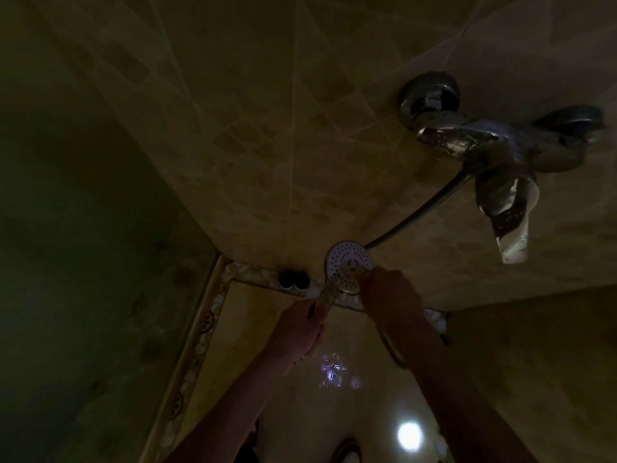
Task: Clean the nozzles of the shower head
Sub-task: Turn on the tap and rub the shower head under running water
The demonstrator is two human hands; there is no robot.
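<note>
dim tiled wall [267, 145]; left hand [297, 332] grips shower head [347, 262], right hand's [390, 295] grip unclear.

One shower head [347, 262], one hose [420, 208], one mixer tap [494, 145], two hands, two dark bottles [293, 280].

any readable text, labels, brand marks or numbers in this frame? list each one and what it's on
None readable.
Shower head: faint dark marks ring the centre of its white face, too small and blurred to tell whether they are letters.
Chrome mixer tap: only reflections and spots, no visible brand.
Two small dark containers on the ledge: no label legible in the dim light.
Tool in the left hand: no print visible.
</note>
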